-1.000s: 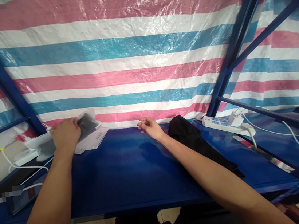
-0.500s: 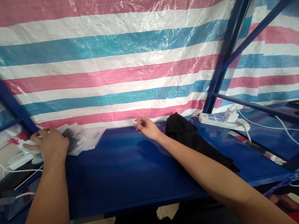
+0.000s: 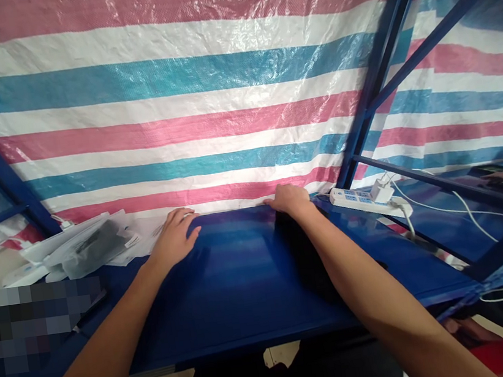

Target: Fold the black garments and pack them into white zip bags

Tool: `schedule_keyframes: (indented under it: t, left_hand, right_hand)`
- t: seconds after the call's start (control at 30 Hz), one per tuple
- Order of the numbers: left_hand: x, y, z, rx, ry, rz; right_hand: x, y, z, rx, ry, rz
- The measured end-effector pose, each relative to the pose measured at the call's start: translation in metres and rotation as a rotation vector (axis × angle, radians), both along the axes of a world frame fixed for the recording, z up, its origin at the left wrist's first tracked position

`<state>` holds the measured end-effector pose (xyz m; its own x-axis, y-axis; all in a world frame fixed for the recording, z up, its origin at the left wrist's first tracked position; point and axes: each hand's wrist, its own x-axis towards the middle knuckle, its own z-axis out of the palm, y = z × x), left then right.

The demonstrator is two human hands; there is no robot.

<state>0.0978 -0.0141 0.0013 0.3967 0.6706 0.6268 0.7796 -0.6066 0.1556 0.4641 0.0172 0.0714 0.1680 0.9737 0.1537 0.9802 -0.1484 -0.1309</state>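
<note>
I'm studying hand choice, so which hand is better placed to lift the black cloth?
Probably the right hand: it is at the far end of the black cloth, though its grip is hidden. The left hand is near the papers, across a stretch of blue tabletop.

Over the middle of the desk there is room to pass toward 6 o'clock, with papers blocking 10, sheet 12, cloth 3.

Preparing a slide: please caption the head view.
Right hand at the black cloth, left hand near papers, over a blue tabletop.
</note>
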Motion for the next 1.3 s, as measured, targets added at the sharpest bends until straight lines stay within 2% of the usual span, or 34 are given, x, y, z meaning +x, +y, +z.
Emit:
schedule_keyframes:
  t: [0.1, 0.23, 0.37, 0.47, 0.57, 0.63, 0.73, 0.8, 0.9, 0.97, 1.03, 1.17, 1.3]
  left_hand:
    - [0.019, -0.008, -0.007, -0.089, -0.001, -0.070]
    - [0.028, -0.010, -0.017, -0.207, -0.016, -0.123]
    - [0.028, -0.008, -0.021, -0.261, -0.051, -0.129]
    - [0.028, -0.010, -0.019, -0.291, -0.085, -0.121]
    - [0.032, -0.012, -0.019, -0.360, -0.176, -0.132]
    - [0.037, -0.013, -0.021, -0.471, -0.287, -0.153]
    - [0.045, -0.015, -0.023, -0.697, -0.511, -0.264]
    - [0.050, -0.016, -0.021, -0.830, -0.672, -0.397]
    - [0.052, -0.018, -0.016, -0.963, -0.843, -0.529]
    - [0.050, -0.020, -0.012, -0.991, -0.912, -0.516]
    - [0.048, -0.021, -0.010, -0.992, -0.980, -0.486]
    - [0.047, -0.016, -0.014, -1.022, -1.114, -0.488]
    - [0.044, -0.011, -0.015, -1.045, -1.302, -0.535]
  right_hand:
    - [0.020, 0.000, 0.004, -0.135, -0.033, -0.018]
    - [0.022, 0.001, 0.000, -0.252, -0.055, 0.006]
    - [0.017, 0.004, -0.002, -0.211, -0.067, 0.003]
    - [0.014, 0.002, 0.001, -0.105, -0.088, 0.008]
    - [0.006, -0.002, 0.004, -0.014, -0.021, 0.172]
    - [-0.004, -0.006, 0.005, -0.018, 0.200, 0.382]
    - [-0.026, -0.015, 0.004, -0.080, 0.803, 0.674]
    - [-0.042, -0.022, 0.001, -0.138, 1.185, 0.806]
    - [-0.060, -0.030, -0.009, -0.272, 1.497, 0.926]
    - [-0.068, -0.029, -0.019, -0.360, 1.543, 0.933]
    - [-0.073, -0.024, -0.032, -0.354, 1.486, 0.902]
    - [-0.077, -0.005, -0.055, -0.089, 1.299, 0.823]
    - [-0.068, 0.012, -0.063, 0.088, 1.208, 0.699]
